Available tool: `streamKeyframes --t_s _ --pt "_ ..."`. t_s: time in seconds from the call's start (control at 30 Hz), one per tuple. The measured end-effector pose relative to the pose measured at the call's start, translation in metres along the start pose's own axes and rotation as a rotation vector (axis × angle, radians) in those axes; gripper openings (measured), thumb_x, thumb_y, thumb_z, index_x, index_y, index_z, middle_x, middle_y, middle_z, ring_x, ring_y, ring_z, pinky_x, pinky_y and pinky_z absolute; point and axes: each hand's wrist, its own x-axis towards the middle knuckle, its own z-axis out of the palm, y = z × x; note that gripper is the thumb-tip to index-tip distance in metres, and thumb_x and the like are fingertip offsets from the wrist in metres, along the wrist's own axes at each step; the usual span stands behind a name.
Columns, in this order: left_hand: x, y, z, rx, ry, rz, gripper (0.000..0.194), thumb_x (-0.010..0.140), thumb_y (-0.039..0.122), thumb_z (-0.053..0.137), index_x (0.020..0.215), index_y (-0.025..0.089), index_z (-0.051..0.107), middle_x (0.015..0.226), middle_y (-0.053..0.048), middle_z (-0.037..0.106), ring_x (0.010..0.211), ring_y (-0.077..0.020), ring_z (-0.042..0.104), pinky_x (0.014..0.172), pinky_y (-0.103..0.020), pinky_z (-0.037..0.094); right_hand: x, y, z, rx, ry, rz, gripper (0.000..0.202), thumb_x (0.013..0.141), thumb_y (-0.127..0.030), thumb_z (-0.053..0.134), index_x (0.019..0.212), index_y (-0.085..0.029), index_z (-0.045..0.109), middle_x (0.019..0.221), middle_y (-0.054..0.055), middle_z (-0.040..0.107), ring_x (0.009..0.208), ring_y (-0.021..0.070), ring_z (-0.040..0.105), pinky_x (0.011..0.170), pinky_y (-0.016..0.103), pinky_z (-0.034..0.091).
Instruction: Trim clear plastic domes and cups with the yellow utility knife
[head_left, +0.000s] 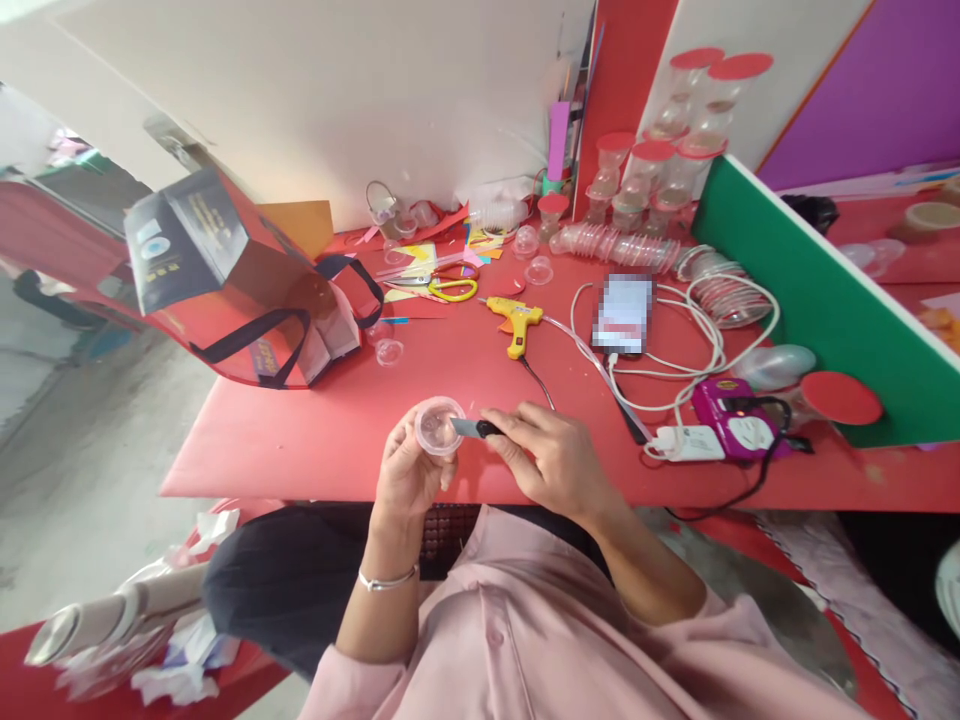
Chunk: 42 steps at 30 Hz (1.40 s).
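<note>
Near the front edge of the red table, my left hand [409, 470] is wrapped round a small clear plastic cup [438, 428], its round side facing me. My right hand [551, 455] grips a utility knife [471, 428] by its dark end. The grey blade points left, and its tip meets or overlaps the cup's face; whether it cuts in, I cannot tell. Most of the knife's handle is hidden in my fingers. Beyond my hands lies a yellow glue gun [516, 322].
A large red bag [262, 300] stands at the left. Scissors [450, 285] and paper scraps lie behind. Stacked clear cups [619, 247], a phone [624, 312], white cables and a purple power adapter [739, 420] occupy the right, beside a green panel [817, 300]. Red-topped cup pairs [634, 185] stand at the back.
</note>
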Motion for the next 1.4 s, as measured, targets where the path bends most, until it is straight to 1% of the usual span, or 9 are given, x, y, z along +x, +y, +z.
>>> streamKeyframes --t_s 0.2,0.4,0.53,0.8,0.9,0.97,1.1,1.23,1.4 --pt "0.001 -0.001 -0.001 -0.063 -0.035 -0.017 0.041 0.084 0.044 0.076 0.11 0.012 0.075 0.073 -0.004 0.065 0.048 -0.008 0.053 0.03 -0.013 0.043 0.0 0.002 -0.002 -0.005 0.018 -0.009 0.036 0.105 -0.04 0.048 0.129 -0.024 0.069 0.086 0.002 0.065 0.078 0.0133 0.06 0.071 0.025 0.041" --pt "0.0 -0.003 0.001 0.032 0.034 0.038 0.043 0.086 0.045 0.074 0.113 0.012 0.074 0.091 -0.009 0.071 0.053 -0.0103 0.061 0.034 -0.016 0.049 0.0 0.0 0.001 -0.069 0.022 -0.01 0.035 0.105 -0.041 0.048 0.128 -0.025 0.069 0.084 0.003 0.065 0.078 0.0136 0.06 0.069 0.026 0.039" --pt "-0.001 -0.003 0.006 0.063 0.039 0.054 0.04 0.084 0.043 0.077 0.111 0.013 0.074 0.1 -0.011 0.072 0.054 -0.0097 0.062 0.036 -0.017 0.05 -0.001 0.0 0.002 -0.067 0.02 -0.009 0.035 0.105 -0.041 0.048 0.127 -0.026 0.069 0.084 0.002 0.064 0.077 0.0133 0.059 0.069 0.026 0.038" --pt "-0.003 -0.002 0.005 0.063 0.02 0.033 0.042 0.087 0.044 0.074 0.111 0.01 0.075 0.089 -0.01 0.07 0.052 -0.0096 0.059 0.036 -0.018 0.05 -0.004 0.006 0.001 -0.128 0.05 -0.016 0.034 0.104 -0.041 0.049 0.127 -0.027 0.07 0.083 0.002 0.065 0.077 0.0145 0.059 0.068 0.028 0.038" --pt "-0.005 0.0 0.002 0.008 0.003 -0.006 0.048 0.086 0.052 0.073 0.105 0.008 0.076 0.078 -0.009 0.069 0.047 -0.0098 0.056 0.032 -0.018 0.048 -0.003 0.018 0.0 -0.2 0.116 0.027 0.037 0.104 -0.041 0.049 0.131 -0.026 0.069 0.086 0.003 0.067 0.078 0.0155 0.061 0.068 0.028 0.039" --pt "-0.006 0.0 0.0 0.001 0.016 -0.001 0.049 0.084 0.053 0.074 0.104 0.009 0.076 0.079 -0.01 0.071 0.047 -0.0112 0.058 0.032 -0.018 0.048 -0.001 0.025 -0.001 -0.212 0.159 0.071 0.037 0.104 -0.041 0.049 0.13 -0.025 0.07 0.088 0.004 0.069 0.078 0.0154 0.062 0.069 0.028 0.04" --pt "-0.003 -0.003 0.0 0.027 0.107 0.029 0.041 0.086 0.043 0.075 0.114 0.012 0.072 0.094 -0.011 0.075 0.053 -0.0114 0.063 0.036 -0.018 0.05 0.001 0.025 -0.001 -0.068 0.114 0.052 0.038 0.105 -0.04 0.047 0.134 -0.024 0.067 0.095 0.005 0.071 0.086 0.0154 0.065 0.077 0.026 0.045" --pt "0.003 -0.007 0.0 0.007 0.117 -0.013 0.046 0.089 0.042 0.072 0.128 0.019 0.064 0.093 -0.007 0.073 0.056 -0.012 0.064 0.038 -0.019 0.052 0.005 0.02 0.005 -0.079 0.08 0.045 0.038 0.106 -0.041 0.046 0.134 -0.025 0.066 0.096 0.005 0.072 0.089 0.0154 0.066 0.076 0.026 0.046" --pt "0.011 -0.013 -0.009 -0.033 0.151 -0.078 0.044 0.089 0.049 0.07 0.114 0.013 0.068 0.084 -0.008 0.071 0.057 -0.0127 0.063 0.036 -0.018 0.048 0.011 0.026 0.011 -0.183 0.087 0.068 0.041 0.105 -0.043 0.046 0.139 -0.026 0.062 0.092 0.004 0.073 0.086 0.0169 0.068 0.072 0.027 0.043"
